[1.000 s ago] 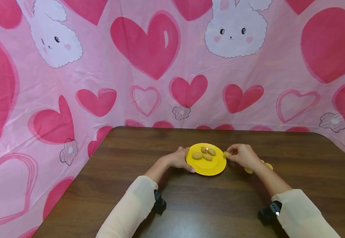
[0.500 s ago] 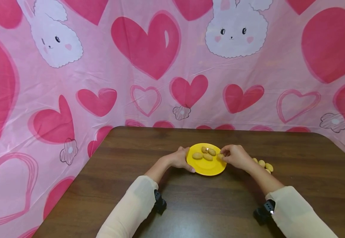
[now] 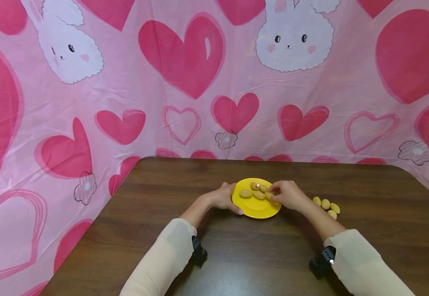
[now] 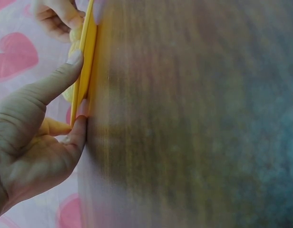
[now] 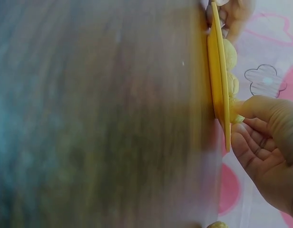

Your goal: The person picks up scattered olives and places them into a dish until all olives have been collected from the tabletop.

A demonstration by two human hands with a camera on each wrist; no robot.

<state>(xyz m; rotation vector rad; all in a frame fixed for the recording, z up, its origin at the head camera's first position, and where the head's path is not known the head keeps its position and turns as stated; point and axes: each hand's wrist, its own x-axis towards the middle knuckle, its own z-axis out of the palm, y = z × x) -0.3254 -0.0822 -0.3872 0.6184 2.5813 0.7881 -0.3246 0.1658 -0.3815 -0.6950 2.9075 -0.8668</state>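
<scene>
From afar, I see the right hand (image 3: 287,195) pinching a tan oval (image 3: 268,196) on the plate (image 3: 256,210) (likely light and firm, best held by its sides) while the left hand (image 3: 223,197) grips the plate's left edge.

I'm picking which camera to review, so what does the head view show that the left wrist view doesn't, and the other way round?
Only head: four loose potato-like pieces on the table, both cream sleeves and the rabbit prints.
Only left wrist: the underside of the yellow plate.
Both: the left hand gripping the plate's rim, the right hand across from it, and the pieces on the plate.
</scene>
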